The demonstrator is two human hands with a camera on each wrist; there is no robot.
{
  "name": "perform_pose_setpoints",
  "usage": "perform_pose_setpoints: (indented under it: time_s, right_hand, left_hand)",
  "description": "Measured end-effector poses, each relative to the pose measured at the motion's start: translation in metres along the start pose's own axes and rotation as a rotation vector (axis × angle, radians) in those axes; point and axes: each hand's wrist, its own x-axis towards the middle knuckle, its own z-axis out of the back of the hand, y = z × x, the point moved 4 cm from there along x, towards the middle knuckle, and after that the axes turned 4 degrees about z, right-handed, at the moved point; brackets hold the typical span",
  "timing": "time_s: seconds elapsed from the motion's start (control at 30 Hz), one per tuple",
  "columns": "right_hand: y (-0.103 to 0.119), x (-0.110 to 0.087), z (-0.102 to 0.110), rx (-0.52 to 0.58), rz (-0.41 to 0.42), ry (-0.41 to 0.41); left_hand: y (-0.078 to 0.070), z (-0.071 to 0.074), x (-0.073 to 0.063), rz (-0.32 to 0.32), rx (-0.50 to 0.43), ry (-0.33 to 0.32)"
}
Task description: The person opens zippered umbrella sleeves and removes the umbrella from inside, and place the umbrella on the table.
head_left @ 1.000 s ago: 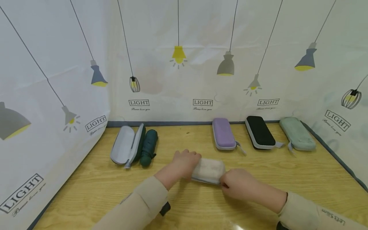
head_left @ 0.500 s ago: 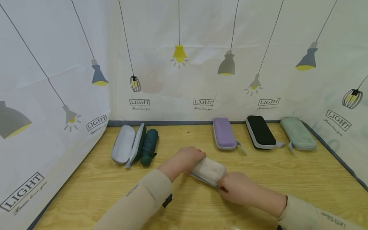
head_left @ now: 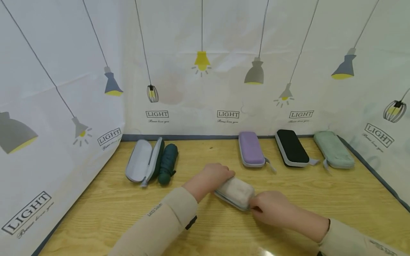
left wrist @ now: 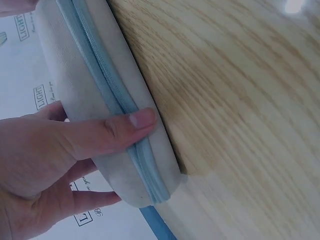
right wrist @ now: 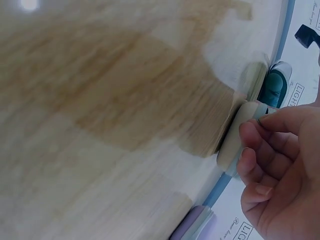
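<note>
Currently, beige case point(head_left: 237, 191) near middle of surface point(head_left: 208, 236), well apart from far edge. Left hand point(head_left: 212, 179): thumb and fingers curled round one end. Right hand point(head_left: 270, 207): fingers pinched together at opposite end, probably on the zip pull, mostly hidden.

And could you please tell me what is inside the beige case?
Only the outside of the beige case and its pale blue zip show; any contents are covered and cannot be seen.

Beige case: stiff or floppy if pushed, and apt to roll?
Likely semi-stiff: the beige case shows no obvious denting where the left hand grips it. Rolling seems unlikely, given its flattish oblong shape. Its fabric-looking cover probably isn't very slippery.
</note>
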Motion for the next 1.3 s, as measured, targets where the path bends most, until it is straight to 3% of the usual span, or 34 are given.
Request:
perform_pose_setpoints:
  time_s: [0.27,0.43,0.6,0.7,0.83,1.03,1.3]
  right_hand:
    - [-0.014,-0.002,0.001,-0.061,-0.022,-0.003]
    - [-0.023,-0.002,0.003,-0.073,-0.062,0.007]
    - [-0.023,-0.001,0.005,-0.091,-0.013,-0.028]
    - [-0.021,0.0,0.003,-0.075,0.008,-0.036]
    - [-0.016,0.0,0.003,-0.037,0.029,-0.033]
    - [-0.003,0.004,0.0,-0.022,0.05,0.007]
    - [0.01,0.011,-0.002,-0.056,0.098,-0.002]
  left_hand:
    - [0.003,-0.001,0.003,-0.09,0.071,-0.022]
    - [0.004,-0.002,0.003,-0.111,0.085,-0.043]
    - [0.006,-0.007,0.005,-0.088,0.075,-0.033]
    - [0.009,-0.013,0.006,-0.035,0.055,-0.018]
    - [0.016,-0.019,0.004,0.089,-0.05,-0.032]
    - [0.03,-0.027,-0.003,0.268,-0.348,-0.067]
    - [0.039,-0.028,-0.002,0.354,-0.709,-0.083]
